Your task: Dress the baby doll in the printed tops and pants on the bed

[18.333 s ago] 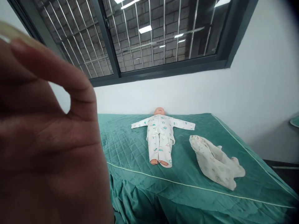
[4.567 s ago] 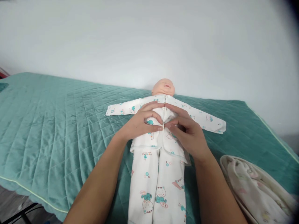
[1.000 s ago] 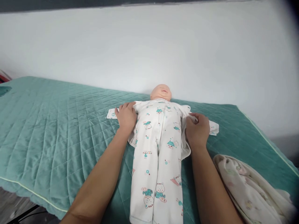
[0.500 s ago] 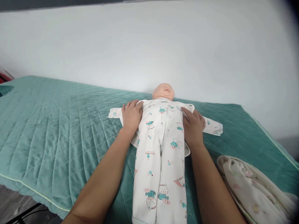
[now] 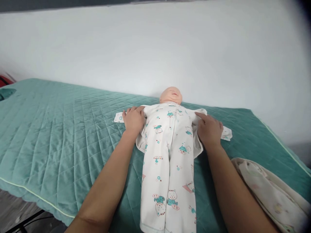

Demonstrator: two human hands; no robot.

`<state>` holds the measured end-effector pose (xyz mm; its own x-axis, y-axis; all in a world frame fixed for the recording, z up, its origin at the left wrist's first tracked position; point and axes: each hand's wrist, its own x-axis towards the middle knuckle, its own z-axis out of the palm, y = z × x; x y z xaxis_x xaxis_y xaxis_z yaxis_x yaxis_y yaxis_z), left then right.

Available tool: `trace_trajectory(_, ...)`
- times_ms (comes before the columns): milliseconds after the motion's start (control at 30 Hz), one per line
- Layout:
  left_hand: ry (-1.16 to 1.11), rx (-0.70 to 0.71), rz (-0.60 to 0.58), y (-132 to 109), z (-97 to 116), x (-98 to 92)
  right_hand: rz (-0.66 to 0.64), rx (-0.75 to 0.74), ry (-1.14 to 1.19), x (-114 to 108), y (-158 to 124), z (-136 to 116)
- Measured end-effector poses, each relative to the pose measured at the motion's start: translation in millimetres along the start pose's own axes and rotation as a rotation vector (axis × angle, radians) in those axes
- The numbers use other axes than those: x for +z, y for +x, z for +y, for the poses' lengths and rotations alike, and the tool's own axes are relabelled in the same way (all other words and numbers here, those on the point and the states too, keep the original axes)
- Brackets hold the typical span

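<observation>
A baby doll lies face up, its head (image 5: pixel 171 95) toward the wall. White printed trousers (image 5: pixel 170 155) lie over its chest and stretch toward me. Under them is a white printed top, its left-side sleeve (image 5: pixel 119 117) and right-side sleeve (image 5: pixel 226 133) spread outward. My left hand (image 5: pixel 134 119) rests on the sleeve at the left, near the doll's shoulder, fingers lying flat and apart. My right hand (image 5: pixel 209 128) lies on the other sleeve, index finger stretched toward the shoulder. Neither hand grips the cloth visibly.
A green quilted cover (image 5: pixel 60 136) lies under everything, with a pale wall (image 5: pixel 155 48) behind it. At the lower right is a folded cream printed cloth (image 5: pixel 269 191), partly behind my right forearm. Something red (image 5: pixel 5 81) shows at the far left edge.
Both hands have moved outward along the sleeves, away from the doll's body. More of the top shows beside the trousers on the right.
</observation>
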<state>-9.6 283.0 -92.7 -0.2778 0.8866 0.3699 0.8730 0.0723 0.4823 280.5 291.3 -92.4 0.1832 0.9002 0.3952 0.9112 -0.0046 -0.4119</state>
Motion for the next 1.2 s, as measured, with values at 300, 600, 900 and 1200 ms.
trace_trajectory(300,0.078,-0.062,-0.075,-0.2,8.7,-3.6,-0.018,0.106,0.011,-2.5,12.4,11.9)
trace_trajectory(600,0.106,-0.030,-0.126,-1.1,13.6,-0.9,-0.117,-0.211,-0.172,-3.2,-5.2,-9.7)
trace_trajectory(900,0.120,-0.005,-0.141,-0.8,5.8,-5.3,-0.206,-0.003,-0.165,-13.2,7.5,11.1)
trace_trajectory(1200,0.076,-0.019,-0.126,0.1,8.4,-3.8,0.029,-0.180,0.057,-42.8,-7.5,-27.8)
